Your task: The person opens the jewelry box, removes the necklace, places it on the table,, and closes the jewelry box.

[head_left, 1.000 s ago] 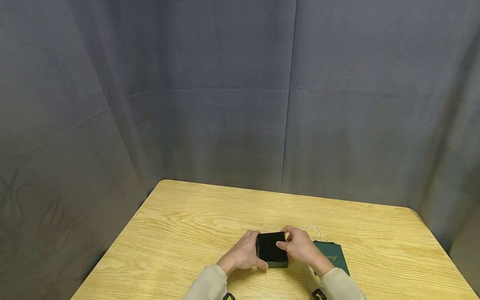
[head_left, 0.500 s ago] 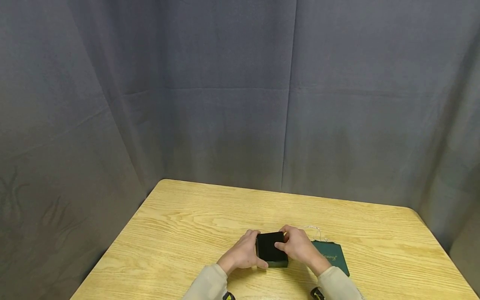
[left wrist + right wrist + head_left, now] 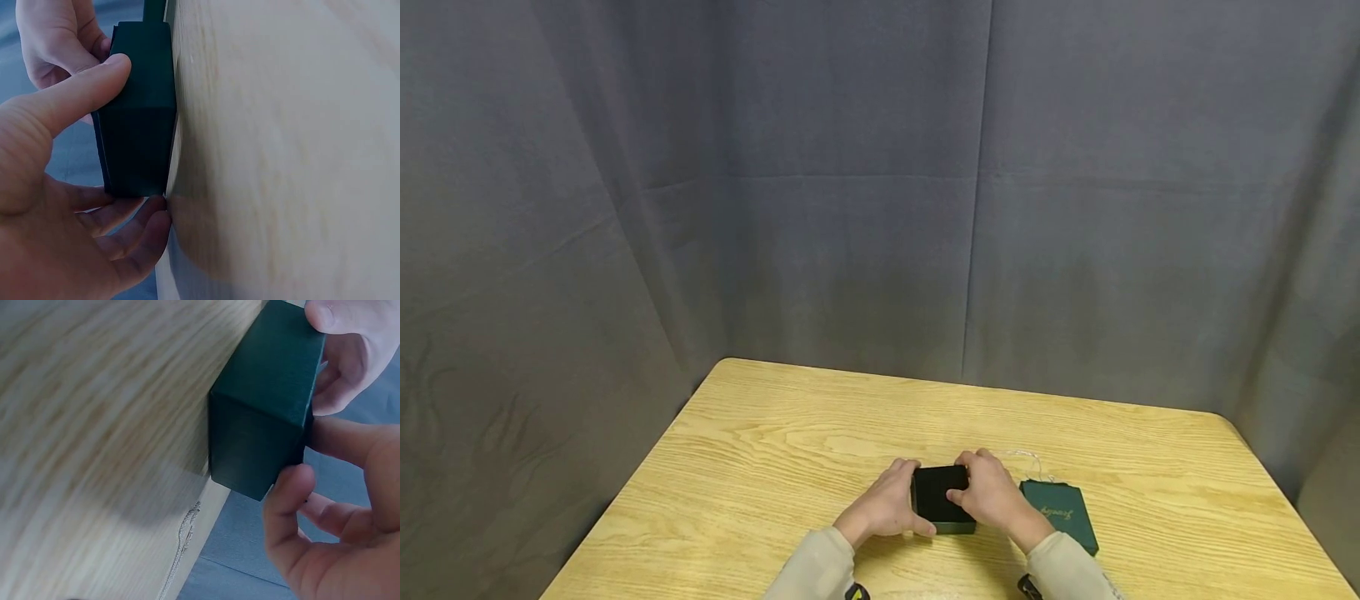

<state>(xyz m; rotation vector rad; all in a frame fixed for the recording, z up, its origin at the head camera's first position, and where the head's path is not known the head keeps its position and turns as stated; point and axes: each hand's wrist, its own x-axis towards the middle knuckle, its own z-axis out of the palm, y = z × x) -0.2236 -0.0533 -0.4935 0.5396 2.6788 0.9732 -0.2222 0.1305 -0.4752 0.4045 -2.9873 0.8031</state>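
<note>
A dark green jewelry box [image 3: 955, 527] with a black top face rests on the table in front of me. My left hand [image 3: 886, 502] holds its left side, thumb at the near edge and fingers toward the far edge. In the left wrist view the thumb [image 3: 112, 75] lies against the green wall. My right hand [image 3: 992, 492] is at the right side. Its thumb lies over the black face and its fingers curl at the far right corner. The right wrist view shows a fingertip [image 3: 297, 478] right at the box's upper edge.
A flat dark green piece with gold "Jewelry" lettering [image 3: 1060, 510] lies just right of my right hand. A thin pale twisted strand [image 3: 181, 540] lies beyond it on the wooden table [image 3: 820, 408]. Grey curtains [image 3: 850, 208] hang behind the table.
My right hand has shifted slightly left over the box, its thumb further in on the black face. More of the lettered green piece shows. The left hand and box stay in place.
</note>
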